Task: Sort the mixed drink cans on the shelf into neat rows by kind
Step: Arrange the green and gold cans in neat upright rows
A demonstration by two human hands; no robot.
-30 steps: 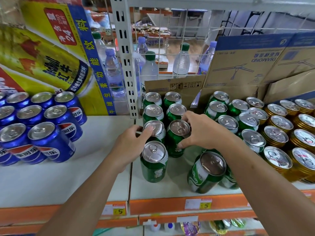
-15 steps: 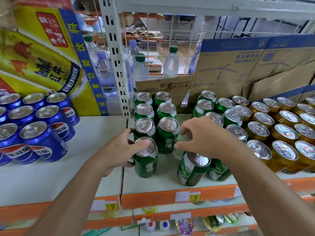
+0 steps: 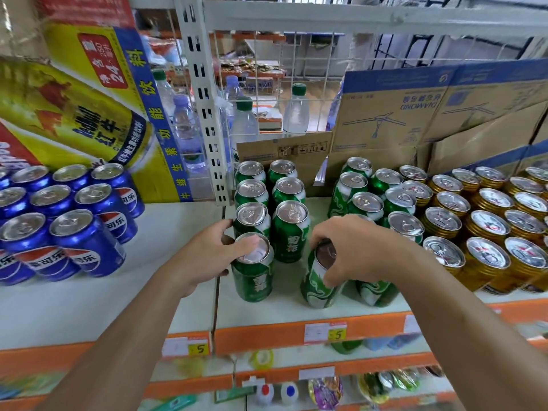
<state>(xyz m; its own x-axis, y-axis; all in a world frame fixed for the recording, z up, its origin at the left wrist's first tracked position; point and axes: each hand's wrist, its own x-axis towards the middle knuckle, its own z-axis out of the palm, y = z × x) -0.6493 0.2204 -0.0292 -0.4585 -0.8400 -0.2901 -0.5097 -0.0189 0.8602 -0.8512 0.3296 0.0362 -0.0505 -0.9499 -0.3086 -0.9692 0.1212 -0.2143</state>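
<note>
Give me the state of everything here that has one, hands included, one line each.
front green can: upright, front of the left green column.
left hand: grips the front green can's top.
loose green can: apart from the rows; lifted or standing, cannot tell.
right hand: fingers curled round the loose green can's top.
blue cans: upright, grouped at left.
gold cans: upright, in rows at right.

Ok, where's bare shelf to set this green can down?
The widest bare shelf lies between the blue cans and the left green rows. A narrower lane runs between those rows and the right green cluster, just behind your right hand. The gold cans on the right are packed tight.
</note>
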